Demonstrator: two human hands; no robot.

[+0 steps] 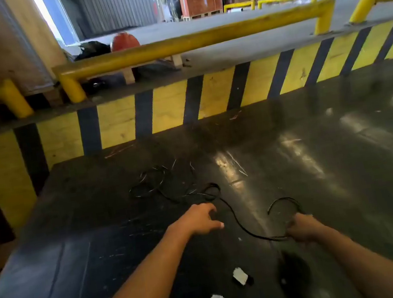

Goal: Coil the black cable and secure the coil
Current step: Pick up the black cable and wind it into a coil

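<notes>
The dark, scuffed tabletop [294,159] carries the thin black cable [237,222], which sprawls in loose tangles beyond your left hand [198,218] and runs across to your right hand [301,228]. The right is clenched on a small loop; the left is spread, released. The cable looks light, limp and kink-prone: take the slack just past your left fingertips.

Right hand [301,228] has its grip closed on the cable [239,221], low on the counter [315,131]. From the grip a loop arcs up just behind it, and a strand runs off left, passing just right of the left hand [198,221], fingers spread above the counter. Beyond that hand, left and behind the grip, the cable lies in loose tangles. Paper scraps [240,275] sit nearer than the grip, to its left. Far behind, the striped barrier [210,98] borders the counter
</notes>
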